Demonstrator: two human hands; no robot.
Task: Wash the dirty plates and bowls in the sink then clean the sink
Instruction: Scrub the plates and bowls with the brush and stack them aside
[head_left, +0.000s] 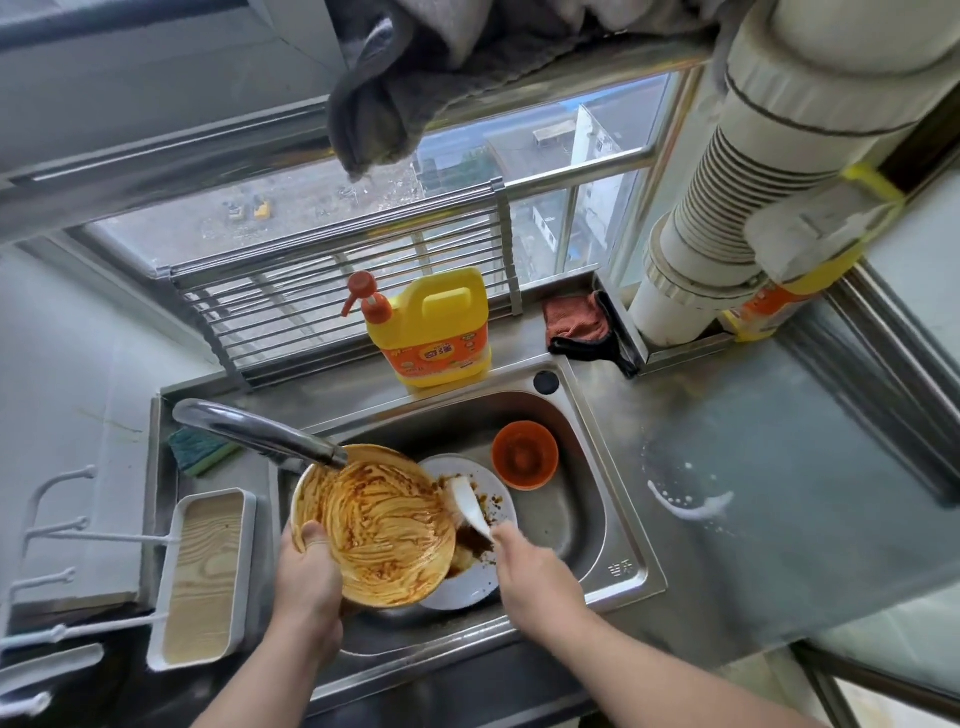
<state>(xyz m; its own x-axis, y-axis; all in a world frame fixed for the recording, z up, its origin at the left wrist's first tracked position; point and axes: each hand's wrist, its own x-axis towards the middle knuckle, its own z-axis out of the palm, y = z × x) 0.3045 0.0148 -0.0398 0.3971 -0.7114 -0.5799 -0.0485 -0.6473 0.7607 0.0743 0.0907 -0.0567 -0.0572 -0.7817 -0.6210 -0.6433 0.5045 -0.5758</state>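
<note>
The left hand (306, 566) grips the bowl (371, 525) at its near rim, with the thumb inside, and holds it tilted over the sink (582, 525), just under the end of the tap (260, 428). The inside of the bowl is covered with orange-brown sauce streaks. No water stream is visible from the tap.

The right hand (530, 566) pinches the handle of a white spoon (470, 506). The head of the spoon is beside the right rim of the bowl and above the plate (467, 571). Whether the spoon touches the bowl, I cannot tell.

The plate lies on the sink bottom, partly under the bowl. It has dark sauce and crumbs on it. A small orange bowl (524, 454) stands in the far part of the sink, apart from the plate, and it looks also stained inside.

In my judgement the task is only at the beginning. All three dishes are dirty, and no foam is visible on them. The soap bottle (434, 327) stands behind the sink and the sponge (200, 452) lies at the left of the tap, both untouched by the hands. The person seems to scrape leftovers before the real washing. Washing of the bowl, the plate, the orange bowl and the spoon remains, and after this the sink itself. White splashes (685, 499) lie on the counter (779, 519) at the right.
</note>
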